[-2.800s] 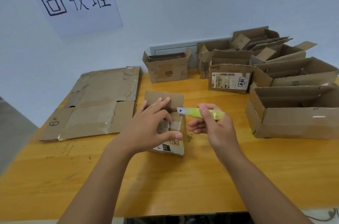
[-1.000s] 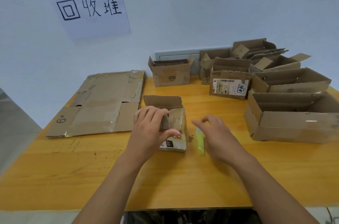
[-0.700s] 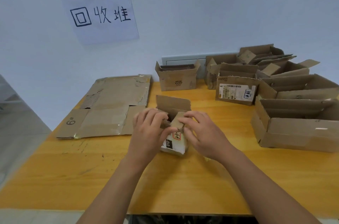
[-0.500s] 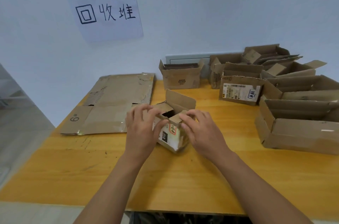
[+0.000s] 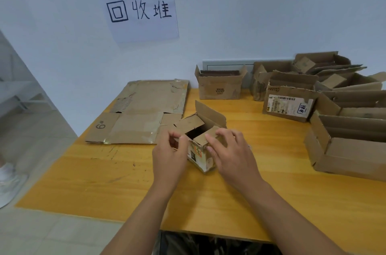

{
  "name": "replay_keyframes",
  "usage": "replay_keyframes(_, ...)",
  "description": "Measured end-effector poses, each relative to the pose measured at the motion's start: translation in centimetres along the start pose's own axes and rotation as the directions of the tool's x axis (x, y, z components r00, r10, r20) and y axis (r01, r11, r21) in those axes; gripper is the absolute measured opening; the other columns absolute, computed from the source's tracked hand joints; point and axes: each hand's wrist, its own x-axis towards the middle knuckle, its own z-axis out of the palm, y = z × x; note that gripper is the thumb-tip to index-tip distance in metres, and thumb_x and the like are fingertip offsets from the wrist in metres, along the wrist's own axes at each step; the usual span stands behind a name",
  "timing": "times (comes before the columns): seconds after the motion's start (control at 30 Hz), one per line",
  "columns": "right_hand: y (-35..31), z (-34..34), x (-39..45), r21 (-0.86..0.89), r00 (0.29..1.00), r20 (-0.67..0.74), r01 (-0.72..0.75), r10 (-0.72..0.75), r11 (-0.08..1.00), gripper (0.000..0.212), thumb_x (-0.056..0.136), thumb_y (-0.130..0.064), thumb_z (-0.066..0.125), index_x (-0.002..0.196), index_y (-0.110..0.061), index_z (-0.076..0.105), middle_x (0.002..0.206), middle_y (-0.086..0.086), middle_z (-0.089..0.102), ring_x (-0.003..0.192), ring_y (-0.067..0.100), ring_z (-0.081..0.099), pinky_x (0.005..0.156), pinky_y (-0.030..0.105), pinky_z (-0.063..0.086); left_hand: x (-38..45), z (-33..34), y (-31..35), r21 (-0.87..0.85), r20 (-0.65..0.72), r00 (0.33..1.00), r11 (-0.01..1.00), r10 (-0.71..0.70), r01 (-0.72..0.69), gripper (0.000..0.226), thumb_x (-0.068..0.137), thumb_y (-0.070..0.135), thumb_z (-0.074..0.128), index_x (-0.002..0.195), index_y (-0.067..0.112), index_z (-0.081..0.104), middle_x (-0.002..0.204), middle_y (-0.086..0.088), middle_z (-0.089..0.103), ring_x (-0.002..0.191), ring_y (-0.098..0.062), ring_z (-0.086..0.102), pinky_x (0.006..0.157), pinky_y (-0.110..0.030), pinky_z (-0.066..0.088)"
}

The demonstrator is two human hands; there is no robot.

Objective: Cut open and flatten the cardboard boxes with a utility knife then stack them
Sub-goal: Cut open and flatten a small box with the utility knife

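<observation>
A small worn cardboard box (image 5: 199, 153) with a white label stands on the wooden table (image 5: 117, 173), turned corner-on to me, its top flaps spread open. My left hand (image 5: 169, 157) grips its left wall, thumb and fingers curled at the rim. My right hand (image 5: 231, 155) holds the right side, fingers curled over the right flap. A flattened sheet of cardboard (image 5: 142, 113) marked "6#" lies at the back left. The green utility knife is not visible.
Several open cardboard boxes crowd the right and back of the table: a large one (image 5: 351, 150) near my right hand, a labelled one (image 5: 289, 105), a small one (image 5: 219, 85) by the wall. A paper sign (image 5: 140, 10) hangs above.
My right hand laid the green knife on the table and then took hold of the small box. Both hands turned the box corner-on and its flaps opened.
</observation>
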Motion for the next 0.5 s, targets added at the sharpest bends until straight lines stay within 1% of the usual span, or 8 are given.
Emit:
replay_keyframes(0.03, -0.2, 0.1, -0.1, -0.002, 1.000, -0.006, 0.009, -0.009, 1.000, 0.037, 0.096, -0.037, 0.046, 0.120, -0.020, 0.067, 0.113, 0.008, 0.060, 0.106, 0.031, 0.050, 0.071, 0.039, 0.054, 0.1, 0.0, 0.3, -0.018, -0.013, 0.998, 0.998, -0.065, 0.065, 0.013, 0.090, 0.014, 0.061, 0.081, 0.022, 0.055, 0.073, 0.005, 0.057, 0.060, -0.002, 0.049, 0.054, -0.013, 0.039)
replay_keyframes(0.1, -0.4, 0.2, -0.4, -0.007, 1.000, -0.015, 0.028, -0.028, 1.000, 0.036, 0.096, -0.037, 0.047, 0.120, -0.019, 0.067, 0.113, 0.008, 0.060, 0.106, 0.030, 0.048, 0.073, 0.039, 0.055, 0.4, 0.0, 0.6, -0.023, -0.032, 0.990, 0.991, -0.136, 0.135, 0.010, 0.090, 0.015, 0.060, 0.084, 0.019, 0.053, 0.076, 0.001, 0.058, 0.061, -0.005, 0.049, 0.051, -0.013, 0.039)
replay_keyframes(0.17, -0.5, 0.1, -0.5, -0.014, 0.999, -0.021, 0.044, -0.045, 0.999, 0.035, 0.096, -0.037, 0.048, 0.119, -0.020, 0.067, 0.112, 0.008, 0.060, 0.105, 0.030, 0.047, 0.075, 0.039, 0.054, 1.0, -0.1, 0.5, -0.033, -0.041, 0.983, 0.983, -0.180, 0.179, 0.012, 0.090, 0.015, 0.058, 0.087, 0.020, 0.047, 0.081, -0.006, 0.060, 0.069, -0.015, 0.058, 0.053, -0.018, 0.043)
replay_keyframes(0.23, -0.5, 0.0, -0.6, -0.011, 0.998, -0.015, 0.063, -0.063, 0.998, 0.034, 0.095, -0.037, 0.050, 0.119, -0.020, 0.067, 0.112, 0.007, 0.060, 0.105, 0.028, 0.046, 0.076, 0.038, 0.054, 1.6, -0.1, 0.2, -0.060, -0.022, 0.977, 0.976, -0.213, 0.211, 0.019, 0.091, 0.014, 0.055, 0.089, 0.026, 0.041, 0.087, -0.014, 0.063, 0.078, -0.029, 0.065, 0.063, -0.039, 0.051)
replay_keyframes(0.27, -0.5, 0.0, -0.5, -0.008, 0.997, -0.013, 0.072, -0.072, 0.997, 0.035, 0.095, -0.038, 0.050, 0.119, -0.020, 0.067, 0.111, 0.007, 0.059, 0.105, 0.028, 0.045, 0.077, 0.038, 0.053, 1.8, -0.1, 0.2, -0.067, -0.006, 0.975, 0.973, -0.221, 0.221, 0.022, 0.092, 0.014, 0.053, 0.090, 0.030, 0.038, 0.089, -0.015, 0.064, 0.081, -0.032, 0.066, 0.067, -0.047, 0.052)
replay_keyframes(0.3, -0.6, -0.1, -0.5, -0.002, 0.997, -0.017, 0.077, -0.077, 0.997, 0.035, 0.095, -0.039, 0.050, 0.119, -0.020, 0.067, 0.112, 0.007, 0.058, 0.105, 0.027, 0.045, 0.077, 0.038, 0.053, 1.9, -0.1, 0.1, -0.072, 0.008, 0.974, 0.971, -0.227, 0.227, 0.024, 0.093, 0.015, 0.052, 0.090, 0.032, 0.036, 0.091, -0.015, 0.065, 0.082, -0.032, 0.066, 0.069, -0.049, 0.053)
replay_keyframes(0.37, -0.6, -0.3, -0.4, 0.029, 0.996, -0.062, 0.059, -0.057, 0.998, 0.034, 0.094, -0.038, 0.053, 0.117, -0.017, 0.069, 0.114, 0.009, 0.056, 0.105, 0.028, 0.047, 0.078, 0.039, 0.052, 2.1, -0.2, 0.1, -0.103, 0.026, 0.972, 0.967, -0.233, 0.234, 0.024, 0.097, 0.015, 0.051, 0.092, 0.034, 0.036, 0.090, -0.010, 0.066, 0.077, -0.025, 0.064, 0.066, -0.042, 0.051)
replay_keyframes(0.5, -0.2, -1.1, 0.7, 0.047, 0.979, -0.183, -0.086, 0.094, 0.995, 0.036, 0.094, -0.036, 0.055, 0.121, -0.016, 0.067, 0.123, 0.012, 0.046, 0.109, 0.031, 0.047, 0.089, 0.039, 0.043, 2.2, -0.3, 0.2, -0.154, 0.082, 0.981, 0.971, -0.174, 0.185, 0.017, 0.101, 0.014, 0.049, 0.104, 0.028, 0.040, 0.089, 0.000, 0.065, 0.062, -0.003, 0.056, 0.053, -0.016, 0.044)
